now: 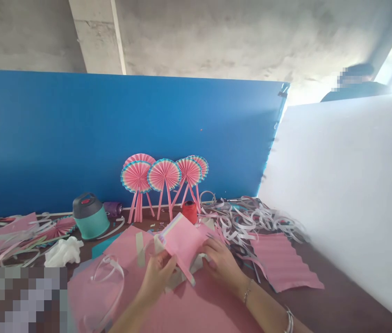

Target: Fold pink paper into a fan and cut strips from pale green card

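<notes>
A sheet of pink paper (183, 238) with a pale, bluish striped edge is held up between my two hands. My left hand (157, 273) pinches its lower left side, thumb against the paper. At the right side, my right hand (220, 261) has its fingers closed on the same sheet; some fingertips are hidden. A narrow folded strip runs along the sheet's lower edge, between the hands. Beneath them lie larger pink sheets (182, 310) on the table. A strip of pale tape (140, 249) lies to the left of the held paper.
Several round pink pleated fans (164, 175) lean against a blue partition (60, 129). Nearby stand a red spool (189, 212) and a teal container (90, 219). White paper strips (240, 222) pile at right, beside a creased pink sheet (286, 263). Crumpled tissue (64, 252) lies left. A person (358, 83) is beyond the white partition (348, 185).
</notes>
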The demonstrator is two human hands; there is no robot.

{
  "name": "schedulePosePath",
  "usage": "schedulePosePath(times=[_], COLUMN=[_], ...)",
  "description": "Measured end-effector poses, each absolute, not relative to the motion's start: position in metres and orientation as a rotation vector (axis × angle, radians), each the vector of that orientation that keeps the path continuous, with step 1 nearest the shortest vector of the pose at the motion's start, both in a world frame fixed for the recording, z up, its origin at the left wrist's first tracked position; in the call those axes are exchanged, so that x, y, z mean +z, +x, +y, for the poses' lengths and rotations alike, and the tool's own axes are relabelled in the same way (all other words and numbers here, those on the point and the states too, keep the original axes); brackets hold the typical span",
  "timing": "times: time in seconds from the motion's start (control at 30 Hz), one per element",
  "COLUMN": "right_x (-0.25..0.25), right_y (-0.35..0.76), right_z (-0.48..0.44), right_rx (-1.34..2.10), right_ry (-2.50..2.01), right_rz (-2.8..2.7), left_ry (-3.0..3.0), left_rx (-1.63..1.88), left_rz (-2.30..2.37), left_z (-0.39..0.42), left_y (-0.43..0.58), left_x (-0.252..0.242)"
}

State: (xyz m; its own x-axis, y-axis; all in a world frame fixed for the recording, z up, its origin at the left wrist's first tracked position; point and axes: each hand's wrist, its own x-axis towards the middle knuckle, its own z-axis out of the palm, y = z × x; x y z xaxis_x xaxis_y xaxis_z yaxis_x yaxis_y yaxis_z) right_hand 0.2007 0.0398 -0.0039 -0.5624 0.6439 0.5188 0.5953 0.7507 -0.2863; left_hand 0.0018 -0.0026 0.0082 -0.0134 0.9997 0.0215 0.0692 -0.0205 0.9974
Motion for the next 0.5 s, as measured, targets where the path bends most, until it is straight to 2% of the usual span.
schedulePosePath(times=[0.13,0.3,0.4,0.5], right_x=[0.0,0.002,0.006,0.012], right_y=[0.202,0.216,0.222,0.22], right_z=[0.039,0.042,0.039,0.032], right_rx=[0.086,-0.231,-0.368,-0.409], right_ry=[-0.99,-1.637,-1.785,-1.608], right_rz=[-2.562,-2.316,-2.135,-2.042], left_ry=[1.291,1.887,2.408,2.685], left_rx=[1.405,1.58,1.437,1.094], left_rz=[1.361,1.797,1.898,1.923], left_z=[0.0,-0.002,-0.003,-0.003], left_y=[-0.013,-0.027,-0.025,-0.016], left_x=[0.003,0.009,0.012,0.007])
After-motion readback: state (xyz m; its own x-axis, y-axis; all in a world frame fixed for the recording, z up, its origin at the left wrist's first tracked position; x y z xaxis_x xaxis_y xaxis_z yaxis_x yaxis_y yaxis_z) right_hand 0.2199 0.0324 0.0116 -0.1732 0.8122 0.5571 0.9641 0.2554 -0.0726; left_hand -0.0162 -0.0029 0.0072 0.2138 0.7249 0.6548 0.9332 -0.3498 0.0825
